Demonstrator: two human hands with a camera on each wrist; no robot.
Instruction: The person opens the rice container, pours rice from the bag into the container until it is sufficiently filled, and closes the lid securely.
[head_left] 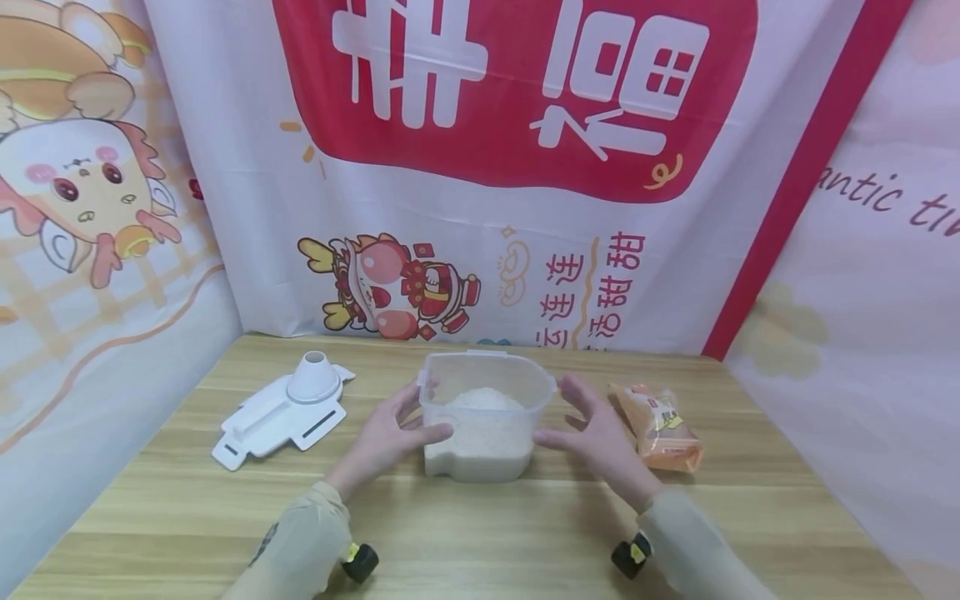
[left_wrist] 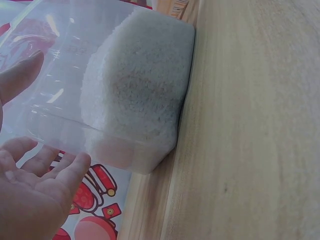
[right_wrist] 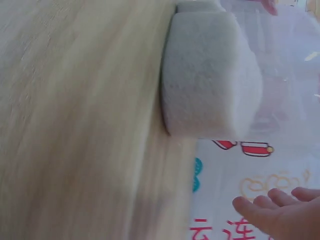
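A clear plastic container [head_left: 480, 417] stands upright on the table, uncovered, with white rice [head_left: 483, 437] heaped inside. My left hand [head_left: 392, 429] is at its left side, fingers beside the wall and thumb extended across the front. In the left wrist view, the fingertips [left_wrist: 82, 161] appear to meet the clear wall. On the other side, my right hand [head_left: 596, 429] is spread near the container's right wall. The right wrist view shows its fingers [right_wrist: 265, 212] straight and apart from the container; its thumb is out of that view.
A white plastic lid [head_left: 281, 408] with a cone-shaped spout lies on the left of the wooden table [head_left: 480, 542]. To the right of my right hand is an orange and clear packet [head_left: 663, 429]. A printed cloth [head_left: 480, 208] hangs behind the table.
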